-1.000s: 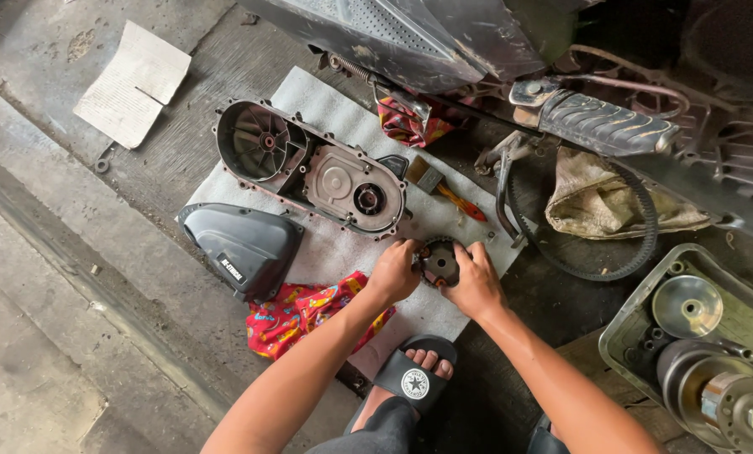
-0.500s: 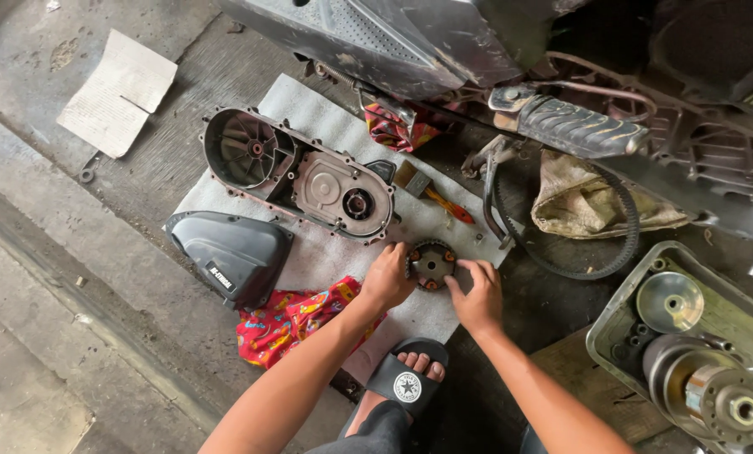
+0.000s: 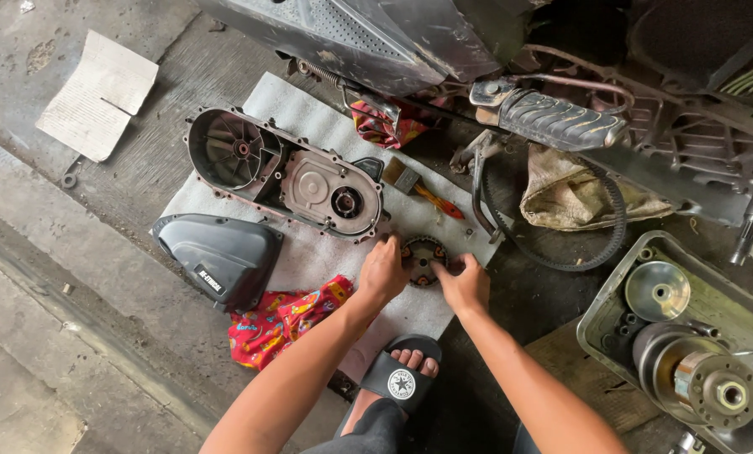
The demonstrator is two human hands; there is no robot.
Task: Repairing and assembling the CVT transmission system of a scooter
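The head view looks down on a white padded cloth [image 3: 309, 252] spread on the concrete floor. Near that cloth's right edge lies a small round dark metal part with orange-brown inserts [image 3: 423, 256]. The left hand [image 3: 382, 271] grips its left rim with curled fingers; the right hand [image 3: 463, 284] grips its right rim, fingers bent around it. Farther up the cloth sits a long grey metal engine casing [image 3: 284, 172], and at the cloth's left edge a black plastic cover [image 3: 217, 256]. A red patterned rag [image 3: 280, 319] lies on the cloth's lower edge. A black rubber drive belt [image 3: 561, 244] lies right of the cloth.
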